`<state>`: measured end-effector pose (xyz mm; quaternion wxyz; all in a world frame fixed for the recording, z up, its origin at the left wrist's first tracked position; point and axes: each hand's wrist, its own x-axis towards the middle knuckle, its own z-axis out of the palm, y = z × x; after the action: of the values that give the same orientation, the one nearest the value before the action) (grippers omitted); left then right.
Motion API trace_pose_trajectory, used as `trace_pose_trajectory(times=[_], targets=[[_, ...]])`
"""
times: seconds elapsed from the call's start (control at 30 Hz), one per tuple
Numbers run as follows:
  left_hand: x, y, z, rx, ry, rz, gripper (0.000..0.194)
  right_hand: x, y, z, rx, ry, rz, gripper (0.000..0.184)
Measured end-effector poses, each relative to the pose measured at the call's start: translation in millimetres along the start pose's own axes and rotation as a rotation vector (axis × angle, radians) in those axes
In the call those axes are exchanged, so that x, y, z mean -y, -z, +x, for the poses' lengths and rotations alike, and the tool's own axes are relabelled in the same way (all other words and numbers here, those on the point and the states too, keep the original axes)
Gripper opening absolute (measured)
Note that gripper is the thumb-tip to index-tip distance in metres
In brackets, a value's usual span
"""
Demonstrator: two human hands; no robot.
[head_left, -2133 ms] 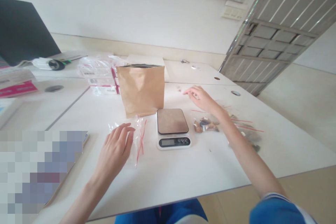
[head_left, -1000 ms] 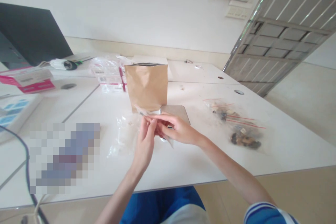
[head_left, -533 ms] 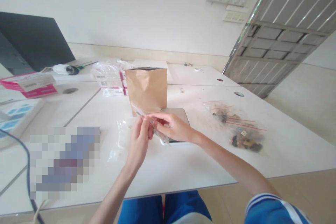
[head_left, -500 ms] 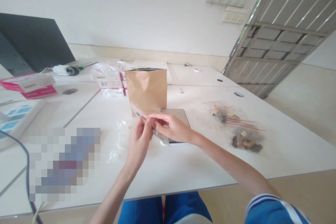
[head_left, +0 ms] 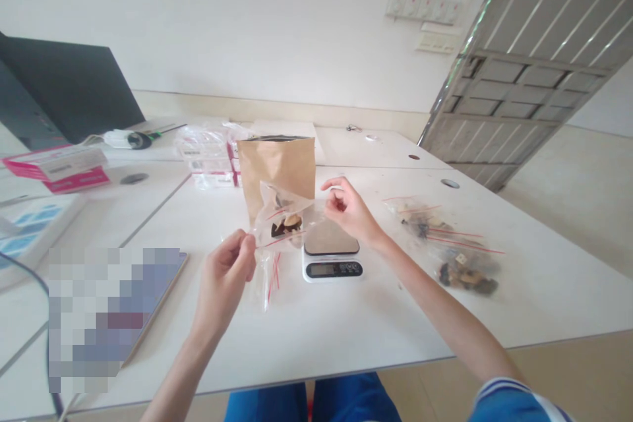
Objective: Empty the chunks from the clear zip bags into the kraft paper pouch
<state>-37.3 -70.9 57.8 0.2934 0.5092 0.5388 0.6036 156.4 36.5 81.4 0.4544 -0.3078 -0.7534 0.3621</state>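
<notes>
Plastic bag held up before the paper bag, corner pinched in my left hand, probably to keep it spread; right hand half-curled beside it, grip unclear.

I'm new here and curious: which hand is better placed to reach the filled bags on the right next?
Right, probably: the right hand is nearer those filled bags. The left hand is across the scale from them, pinching the clear bag.

Pale, even light washes the wall; I see glints edging the gate, soft desk shadows, blocky blurring lower left.
</notes>
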Motion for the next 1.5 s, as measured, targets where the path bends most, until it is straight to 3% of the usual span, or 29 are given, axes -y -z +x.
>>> trace_pose_trajectory(times=[0.1,0.23,0.37,0.5,0.6,0.67,0.77,0.83,0.9,1.03,1.17,1.3,1.5], targets=[[2,-2.9,6,-0.102,0.062,-0.248,0.036,12,3,4,0.069,0.036,0.143,0.027],[19,-21.8,12,-0.277,0.148,-0.560,0.026,39,-5,9,0.101,0.057,0.329,0.027],[33,-44.4,10,-0.178,0.168,-0.577,0.017,51,-16,17,0.091,0.038,0.478,0.023],[27,-56.3,10,0.005,0.187,-0.832,0.037,45,-21,30,0.068,-0.048,0.558,0.015],[18,-53.9,19,-0.013,0.206,-0.914,0.045,41,-15,35,0.117,-0.029,0.284,0.003],[16,-49.9,27,-0.066,0.186,-0.864,0.043,45,-10,35,0.174,0.043,-0.035,0.015],[21,-45.6,38,-0.118,0.119,-0.768,0.031,63,-7,28,0.109,0.140,-0.342,0.024],[29,-45.5,43,-0.134,0.099,-0.728,0.023,77,-11,24,0.123,0.118,-0.364,0.026],[39,-47.4,46,-0.191,0.096,-0.682,0.017,85,-20,23,0.245,0.035,-0.348,0.027],[57,-53.4,45,-0.349,0.090,-0.569,0.014,80,-40,29,0.382,-0.090,-0.426,0.018],[71,-57.7,41,-0.310,0.186,-0.584,0.033,62,-51,36,0.456,-0.213,-0.565,0.029],[77,-61.5,39,-0.286,0.341,-0.645,0.039,54,-48,42,0.517,-0.286,-0.673,0.023],[80,-64.8,43,-0.297,0.301,-0.597,0.033,45,-53,48,0.787,-0.247,-0.690,0.013]])
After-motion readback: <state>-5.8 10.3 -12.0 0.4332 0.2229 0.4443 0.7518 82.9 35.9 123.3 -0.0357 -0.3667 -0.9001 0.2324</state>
